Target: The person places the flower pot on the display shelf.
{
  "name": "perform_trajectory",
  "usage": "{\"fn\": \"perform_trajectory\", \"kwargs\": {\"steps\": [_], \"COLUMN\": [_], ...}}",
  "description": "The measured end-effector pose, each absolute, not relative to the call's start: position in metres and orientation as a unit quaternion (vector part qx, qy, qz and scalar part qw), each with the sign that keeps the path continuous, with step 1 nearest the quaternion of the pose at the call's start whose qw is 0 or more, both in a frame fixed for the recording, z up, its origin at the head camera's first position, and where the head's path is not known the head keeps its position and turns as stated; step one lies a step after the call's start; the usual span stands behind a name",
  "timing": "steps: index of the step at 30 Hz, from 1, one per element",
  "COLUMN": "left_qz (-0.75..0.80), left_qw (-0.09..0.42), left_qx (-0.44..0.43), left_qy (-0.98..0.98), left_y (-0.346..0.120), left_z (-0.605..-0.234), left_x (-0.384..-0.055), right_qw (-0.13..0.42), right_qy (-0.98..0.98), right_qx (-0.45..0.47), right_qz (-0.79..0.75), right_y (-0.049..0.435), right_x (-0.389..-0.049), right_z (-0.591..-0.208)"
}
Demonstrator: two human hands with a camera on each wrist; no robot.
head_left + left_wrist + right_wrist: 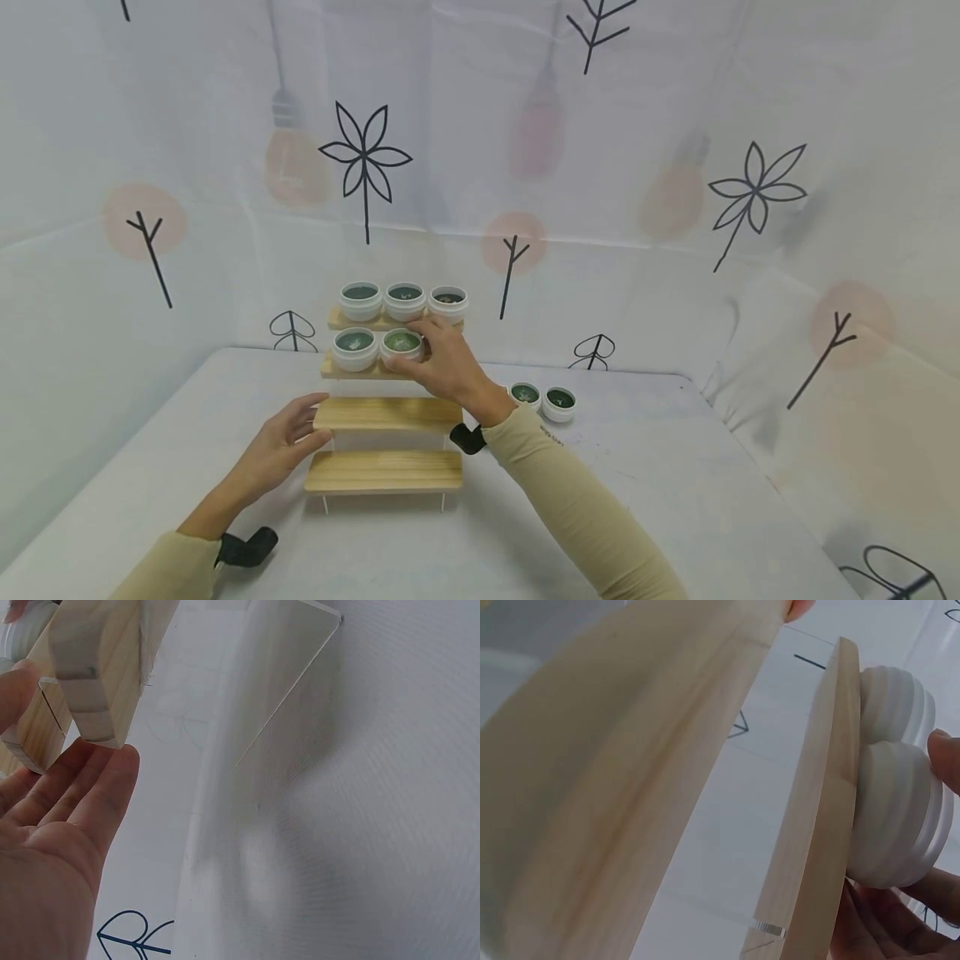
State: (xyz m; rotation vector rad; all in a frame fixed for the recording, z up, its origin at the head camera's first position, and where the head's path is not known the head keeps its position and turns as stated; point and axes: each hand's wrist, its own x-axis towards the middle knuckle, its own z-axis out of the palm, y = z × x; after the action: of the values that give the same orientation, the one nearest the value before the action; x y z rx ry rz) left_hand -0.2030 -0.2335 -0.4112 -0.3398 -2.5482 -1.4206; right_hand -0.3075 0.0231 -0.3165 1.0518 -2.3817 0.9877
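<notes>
Round ribbed white jars (356,350), mostly with teal to dark green centres; one round white jar (401,342) shows brighter leaf green. Tiered wooden shelves (384,472): pale yellow-brown, streaked grain. White fabric backdrop (450,200): black line-drawn plants (364,154), peach discs (168,208), blurred pink and orange bulbs (295,167). Long fabric sleeves (592,508): plain khaki.

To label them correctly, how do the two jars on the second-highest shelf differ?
The right jar holds bright green contents, the left jar duller, bluish-green contents. The right hand grips the right jar; nothing grips the left jar. Both are round, white and ridged, on the same wooden shelf.
</notes>
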Motion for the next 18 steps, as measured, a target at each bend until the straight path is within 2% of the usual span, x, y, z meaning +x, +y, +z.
{"fn": "perform_trajectory", "kwargs": {"steps": [8,18], "left_qz": [-0.479,-0.472], "left_qw": [0.101,0.107], "left_qx": [-0.117,-0.118], "left_qy": [-0.864,-0.867], "left_y": [-0.233,-0.234], "left_z": [-0.410,-0.414], "left_x": [-0.203,-0.205], "right_qw": [0.170,0.191], "right_qy": [-0.834,-0.818], "right_qx": [0.375,0.389], "right_qz": [0.368,0.379], "right_y": [0.033,0.059], "right_x": [-0.305,-0.295], "right_z": [-0.318,-0.322]}}
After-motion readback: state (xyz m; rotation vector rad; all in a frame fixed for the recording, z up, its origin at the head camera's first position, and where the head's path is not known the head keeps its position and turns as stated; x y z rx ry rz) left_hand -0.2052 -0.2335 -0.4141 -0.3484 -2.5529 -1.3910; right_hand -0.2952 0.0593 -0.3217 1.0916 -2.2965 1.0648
